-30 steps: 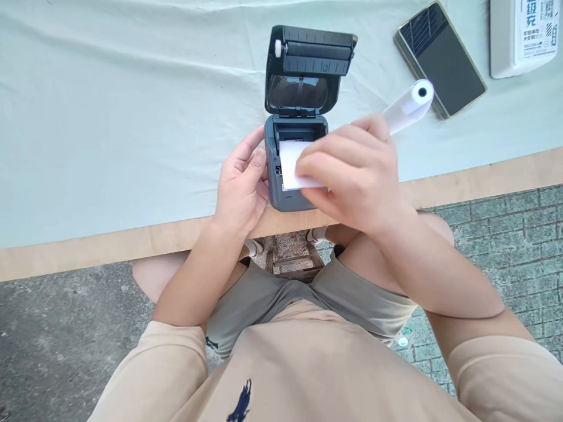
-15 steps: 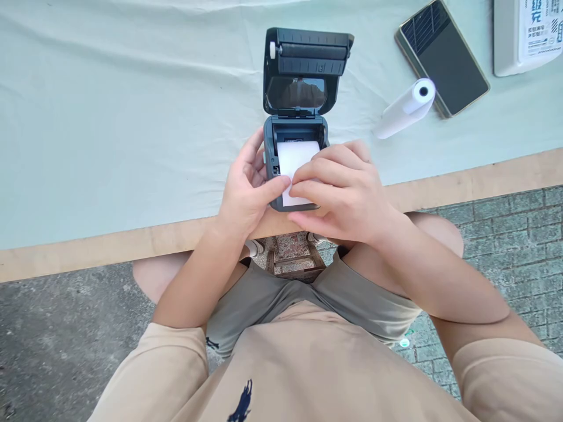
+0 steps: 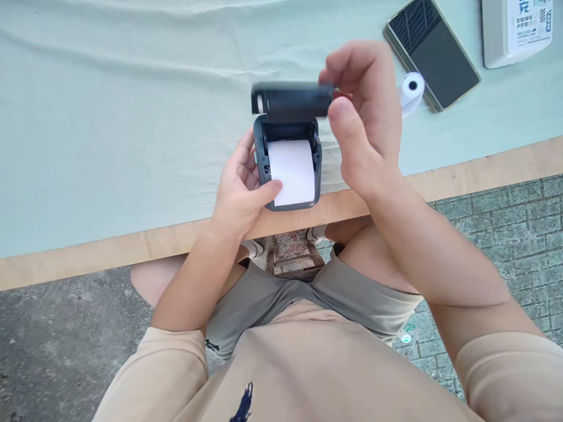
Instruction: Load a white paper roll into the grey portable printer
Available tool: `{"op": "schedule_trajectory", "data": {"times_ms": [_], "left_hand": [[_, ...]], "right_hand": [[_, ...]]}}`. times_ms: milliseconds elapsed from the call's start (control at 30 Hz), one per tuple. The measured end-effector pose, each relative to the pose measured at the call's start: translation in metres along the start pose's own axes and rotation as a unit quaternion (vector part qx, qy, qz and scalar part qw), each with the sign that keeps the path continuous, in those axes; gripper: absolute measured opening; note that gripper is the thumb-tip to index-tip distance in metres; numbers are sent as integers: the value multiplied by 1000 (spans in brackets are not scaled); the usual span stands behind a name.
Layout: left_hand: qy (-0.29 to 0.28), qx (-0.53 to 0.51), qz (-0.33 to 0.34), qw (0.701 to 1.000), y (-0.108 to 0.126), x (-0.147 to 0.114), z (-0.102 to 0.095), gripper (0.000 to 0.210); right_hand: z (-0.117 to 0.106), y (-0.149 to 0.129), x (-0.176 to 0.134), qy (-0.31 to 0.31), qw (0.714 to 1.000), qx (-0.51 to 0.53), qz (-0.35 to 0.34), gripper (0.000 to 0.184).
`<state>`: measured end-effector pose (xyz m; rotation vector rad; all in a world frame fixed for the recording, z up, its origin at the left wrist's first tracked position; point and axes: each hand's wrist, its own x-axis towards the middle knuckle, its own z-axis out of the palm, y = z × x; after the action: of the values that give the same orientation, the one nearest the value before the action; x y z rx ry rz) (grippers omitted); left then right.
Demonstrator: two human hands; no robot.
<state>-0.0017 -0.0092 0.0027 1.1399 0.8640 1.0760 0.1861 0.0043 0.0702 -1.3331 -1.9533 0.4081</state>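
Observation:
A small dark label printer [image 3: 318,176] stands at the table's near edge, with a strip of white paper [image 3: 294,170] lying over its front. My left hand [image 3: 240,190] grips the printer's left side, its thumb pressing on the paper. The hinged lid [image 3: 294,99], blurred by motion, is tilted partway down and shows a roller with a white end. At the lid's right end is my right hand [image 3: 367,111], fingers curled behind the edge and thumb in front. Partly hidden behind that hand lies a white paper roll [image 3: 412,97] with a dark core.
A dark phone [image 3: 435,53] lies at the back right, close to the paper roll. Beyond it sits a white box-shaped object [image 3: 499,35] with a printed label. Pale green cloth [image 3: 123,129] covers the table up to a bare wooden edge [image 3: 105,246] before my knees.
My right hand has left the paper and moved up to the lid. The lid has swung down from upright towards me. My left hand keeps its hold on the printer.

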Motion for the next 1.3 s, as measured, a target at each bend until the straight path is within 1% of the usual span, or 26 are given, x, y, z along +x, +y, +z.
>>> {"op": "schedule_trajectory", "data": {"times_ms": [67,100,200,333,433,533,667,733,800,933,1000,1133,1300], "left_hand": [[-1,-6,-8,1000,1,0,0,75],[0,-10,-13,1000,3,-1,1,74],[5,-26,-27,999,6,-1,2,72],[0,-52,-28,998,7,-1,3,72],[10,-70,-30,997,7,-1,5,64],[24,-60,-35,997,8,-1,7,55],[14,-54,-28,998,10,-1,6,57],[17,-59,-26,998,11,-1,6,58],[35,-73,-35,996,11,-1,6,57],[79,-115,-67,988,8,1,4,47],[82,-123,-68,987,7,2,3,40],[71,-129,-62,987,7,3,3,33],[94,-148,-58,983,10,4,4,26]], "right_hand": [[4,3,-4,39,997,73,-9,21],[5,5,-6,41,995,89,-7,19],[8,10,-11,-9,994,98,35,15],[11,16,-13,-92,979,152,103,38],[12,20,-12,-138,963,190,134,52],[12,24,-11,-152,951,230,141,65],[10,23,-7,-165,943,256,132,72],[9,21,-6,-167,943,256,134,70],[8,18,-7,-163,943,249,147,65],[7,15,-8,-161,946,227,167,53],[7,16,-9,-162,946,224,169,51],[7,17,-9,-167,947,217,169,50],[6,16,-9,-169,948,218,158,54]]}}
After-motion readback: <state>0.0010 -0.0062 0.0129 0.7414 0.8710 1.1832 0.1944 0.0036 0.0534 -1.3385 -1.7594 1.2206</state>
